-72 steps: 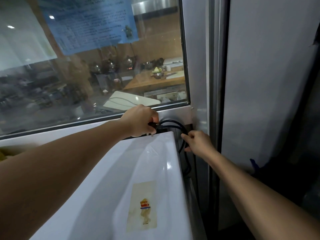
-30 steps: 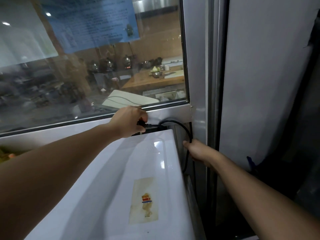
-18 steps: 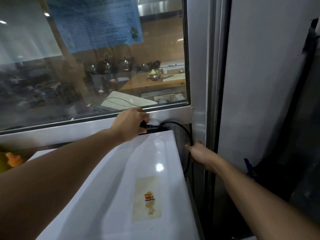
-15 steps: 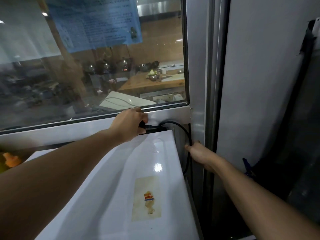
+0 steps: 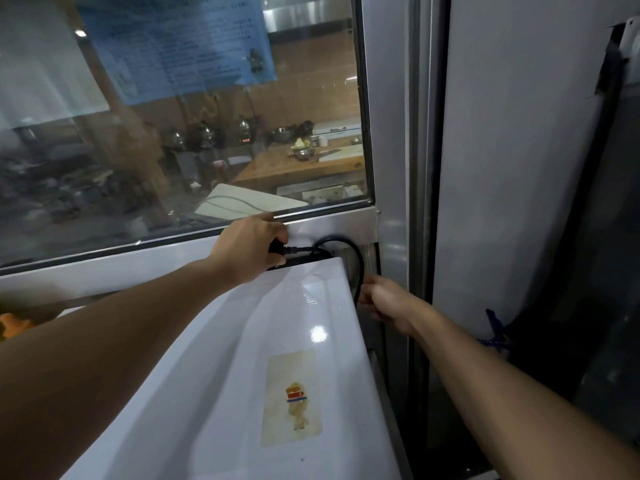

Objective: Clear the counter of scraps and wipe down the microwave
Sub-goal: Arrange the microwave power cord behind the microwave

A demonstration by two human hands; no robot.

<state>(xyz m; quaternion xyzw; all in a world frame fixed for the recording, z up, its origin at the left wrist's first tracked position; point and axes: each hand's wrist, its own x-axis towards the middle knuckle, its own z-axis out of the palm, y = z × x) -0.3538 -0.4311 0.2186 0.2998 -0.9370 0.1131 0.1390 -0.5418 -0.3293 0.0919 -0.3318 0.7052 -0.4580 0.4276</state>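
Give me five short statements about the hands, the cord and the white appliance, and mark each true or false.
1. The left hand grips the black plug. True.
2. The right hand rests flat on top of the white appliance. False: it holds the black cord beside the appliance's right edge.
3. The cord arcs behind the appliance's rear corner. True.
4. A worn sticker sits on the appliance's top. True.
5. A red notice hangs in the window. False: the blue notice is blue.
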